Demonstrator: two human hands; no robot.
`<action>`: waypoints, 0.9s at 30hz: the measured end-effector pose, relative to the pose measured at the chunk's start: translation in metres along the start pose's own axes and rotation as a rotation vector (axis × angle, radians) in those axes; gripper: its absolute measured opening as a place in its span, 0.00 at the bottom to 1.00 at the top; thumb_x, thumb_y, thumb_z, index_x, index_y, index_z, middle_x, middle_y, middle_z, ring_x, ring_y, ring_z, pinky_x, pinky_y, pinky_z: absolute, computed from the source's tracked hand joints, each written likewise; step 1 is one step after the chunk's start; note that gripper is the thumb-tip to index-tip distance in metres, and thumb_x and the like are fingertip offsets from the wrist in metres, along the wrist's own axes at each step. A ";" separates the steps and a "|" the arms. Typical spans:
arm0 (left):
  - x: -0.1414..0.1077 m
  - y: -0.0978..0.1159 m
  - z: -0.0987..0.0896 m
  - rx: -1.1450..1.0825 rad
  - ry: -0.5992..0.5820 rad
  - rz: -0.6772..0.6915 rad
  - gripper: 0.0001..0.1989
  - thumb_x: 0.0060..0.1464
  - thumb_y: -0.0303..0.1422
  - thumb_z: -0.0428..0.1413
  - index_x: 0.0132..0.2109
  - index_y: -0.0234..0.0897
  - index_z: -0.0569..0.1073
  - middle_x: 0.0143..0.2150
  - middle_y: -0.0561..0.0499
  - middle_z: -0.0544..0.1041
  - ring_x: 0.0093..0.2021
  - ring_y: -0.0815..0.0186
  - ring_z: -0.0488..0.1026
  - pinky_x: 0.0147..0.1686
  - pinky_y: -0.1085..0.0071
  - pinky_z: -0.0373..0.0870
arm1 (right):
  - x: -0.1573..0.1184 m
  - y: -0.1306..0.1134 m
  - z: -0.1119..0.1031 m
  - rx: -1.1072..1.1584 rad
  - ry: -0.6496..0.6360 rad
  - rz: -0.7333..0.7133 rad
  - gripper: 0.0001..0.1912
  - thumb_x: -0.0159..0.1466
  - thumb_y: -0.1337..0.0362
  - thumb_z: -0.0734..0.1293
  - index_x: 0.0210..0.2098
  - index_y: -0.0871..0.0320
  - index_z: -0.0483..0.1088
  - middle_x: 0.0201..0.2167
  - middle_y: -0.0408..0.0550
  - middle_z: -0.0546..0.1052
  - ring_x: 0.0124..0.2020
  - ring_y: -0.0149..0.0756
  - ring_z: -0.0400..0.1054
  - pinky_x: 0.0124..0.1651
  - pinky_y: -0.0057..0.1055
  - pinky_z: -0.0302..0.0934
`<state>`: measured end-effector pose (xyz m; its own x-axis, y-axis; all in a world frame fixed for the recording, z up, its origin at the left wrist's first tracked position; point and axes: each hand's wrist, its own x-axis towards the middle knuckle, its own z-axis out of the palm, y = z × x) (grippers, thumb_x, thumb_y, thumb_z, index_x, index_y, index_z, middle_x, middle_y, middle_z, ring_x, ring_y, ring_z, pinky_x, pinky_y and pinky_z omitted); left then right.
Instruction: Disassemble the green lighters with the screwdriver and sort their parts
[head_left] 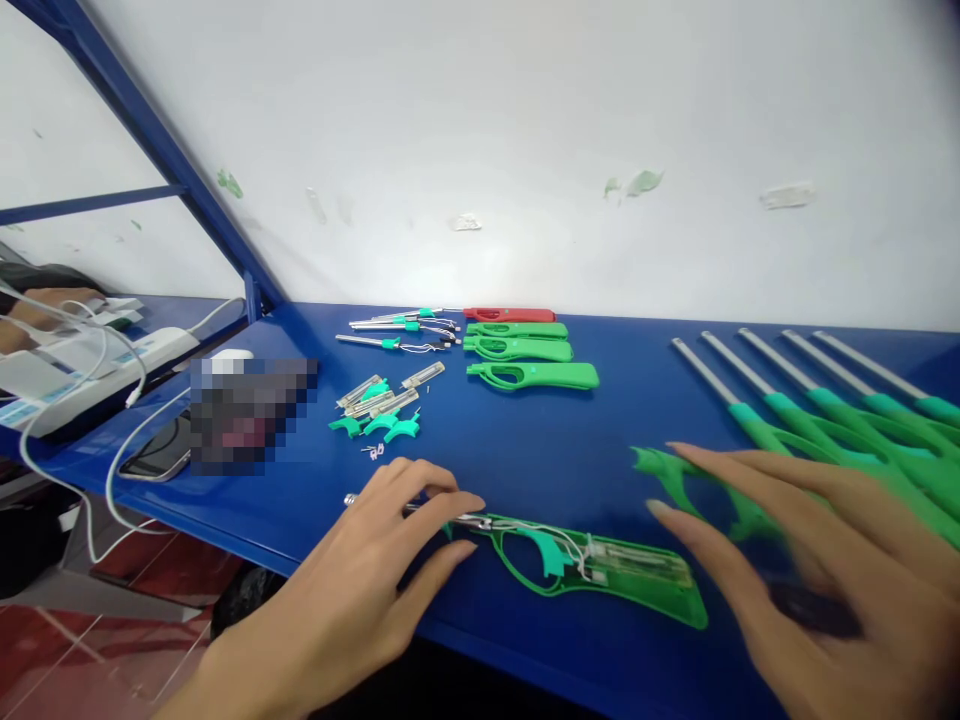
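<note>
My left hand (pixel 390 550) closes its thumb and fingers narrowly around a metal tube (pixel 471 521) at the left end of an open green shell (pixel 660 606), which lies on the near part of the table (pixel 330 520). My right hand (pixel 840 570) holds a green cover (pixel 667 473) (a bit blurred) to the right of it. Farther off are teal triggers (pixel 403 429) on the left, more handles (pixel 540 374) mid-table, and tubed green lighters (pixel 840 425) on the right.
</note>
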<state>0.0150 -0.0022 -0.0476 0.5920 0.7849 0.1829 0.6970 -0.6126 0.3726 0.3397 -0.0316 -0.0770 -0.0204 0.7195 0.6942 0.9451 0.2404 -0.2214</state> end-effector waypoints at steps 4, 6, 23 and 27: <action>0.014 0.015 0.004 0.016 -0.026 0.116 0.15 0.78 0.31 0.50 0.64 0.46 0.73 0.59 0.45 0.72 0.55 0.56 0.71 0.56 0.58 0.73 | 0.000 -0.001 0.013 -0.150 -0.071 -0.064 0.24 0.75 0.45 0.64 0.65 0.48 0.73 0.56 0.46 0.82 0.41 0.42 0.82 0.17 0.31 0.58; 0.022 0.019 0.009 0.040 0.001 0.158 0.13 0.78 0.30 0.50 0.60 0.43 0.77 0.56 0.44 0.75 0.51 0.56 0.72 0.53 0.56 0.73 | -0.004 -0.003 0.012 -0.122 -0.096 -0.078 0.24 0.76 0.45 0.64 0.65 0.46 0.73 0.58 0.44 0.82 0.38 0.37 0.82 0.14 0.29 0.56; 0.027 0.023 0.010 0.131 0.172 0.294 0.16 0.81 0.29 0.43 0.50 0.37 0.75 0.43 0.50 0.82 0.39 0.62 0.78 0.39 0.66 0.73 | -0.032 0.009 0.003 0.013 -0.408 -0.241 0.23 0.80 0.62 0.56 0.57 0.37 0.81 0.53 0.37 0.85 0.30 0.28 0.80 0.20 0.24 0.63; 0.027 0.011 0.002 0.102 0.234 0.215 0.08 0.78 0.28 0.51 0.49 0.40 0.74 0.42 0.54 0.81 0.39 0.64 0.77 0.41 0.67 0.71 | -0.027 0.010 0.000 -0.036 -0.374 -0.366 0.22 0.77 0.66 0.58 0.54 0.41 0.82 0.52 0.36 0.86 0.27 0.27 0.80 0.19 0.23 0.63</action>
<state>0.0395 0.0119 -0.0399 0.6291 0.6295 0.4559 0.6100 -0.7634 0.2123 0.3492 -0.0483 -0.0979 -0.4602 0.7779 0.4280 0.8648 0.5018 0.0178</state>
